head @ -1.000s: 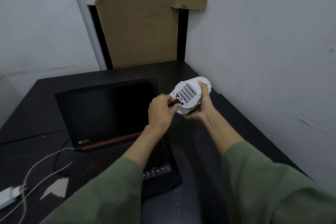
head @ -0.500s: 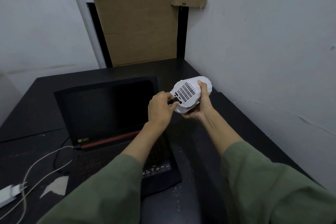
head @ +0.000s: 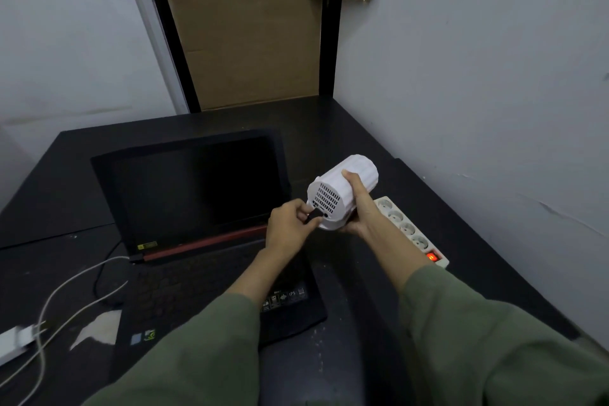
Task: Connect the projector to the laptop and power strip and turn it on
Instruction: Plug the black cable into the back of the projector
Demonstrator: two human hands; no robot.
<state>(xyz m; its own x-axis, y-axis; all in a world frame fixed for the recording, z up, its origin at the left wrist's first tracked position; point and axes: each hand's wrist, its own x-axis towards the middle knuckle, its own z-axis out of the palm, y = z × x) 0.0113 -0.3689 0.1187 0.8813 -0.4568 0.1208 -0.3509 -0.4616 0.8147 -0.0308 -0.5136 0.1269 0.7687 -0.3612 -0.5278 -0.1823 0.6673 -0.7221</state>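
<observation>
A small white cylindrical projector (head: 333, 188) is held in the air over the black desk, its vented back face turned toward me. My right hand (head: 357, 208) grips its body from the right side. My left hand (head: 290, 229) pinches a black cable plug (head: 314, 215) whose tip meets the ports on the back face. The open black laptop (head: 197, 194) with a dark screen stands to the left. A white power strip (head: 412, 234) with a lit red switch lies on the desk under my right wrist.
A white charger and white cables (head: 49, 310) lie at the desk's left front, with a black lead running to the laptop's left side. Cardboard sheets (head: 247, 36) lean against the window at the back. A white wall (head: 478, 92) runs close along the desk's right edge.
The view has shifted so the power strip now shows under my right wrist. Both hands and the projector sit slightly lower and further right; the plug stays at the back ports.
</observation>
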